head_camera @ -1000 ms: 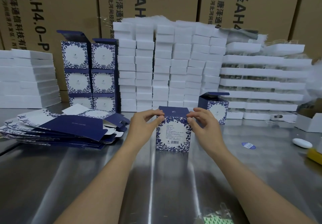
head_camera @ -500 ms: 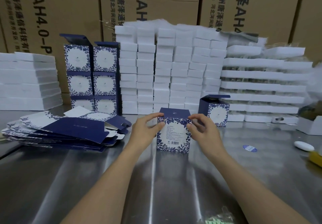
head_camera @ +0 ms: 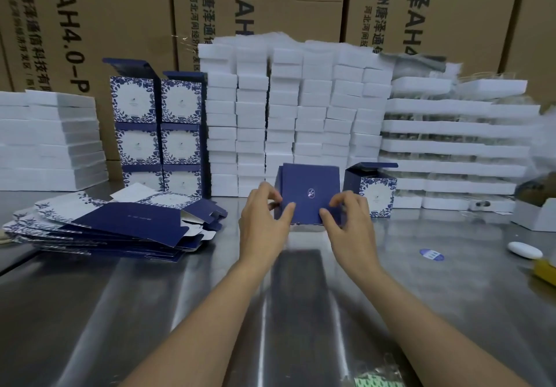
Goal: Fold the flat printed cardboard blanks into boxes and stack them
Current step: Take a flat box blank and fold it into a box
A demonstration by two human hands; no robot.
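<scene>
At twelve o'clock on the worktop (head_camera: 451, 311), I hold the box (head_camera: 310, 192) tipped, navy face toward me: left hand (head_camera: 264, 221) pinching its nine o'clock edge, right hand (head_camera: 349, 224) its three o'clock edge. The stack of folded boxes (head_camera: 159, 127) stands at ten o'clock, nearer my left hand.

Both hands hide the box's (head_camera: 310, 194) lower corners.

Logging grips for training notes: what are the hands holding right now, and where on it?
Both hold the folded blue box: left hand pinches its lower left edge, right hand its lower right edge.
</scene>
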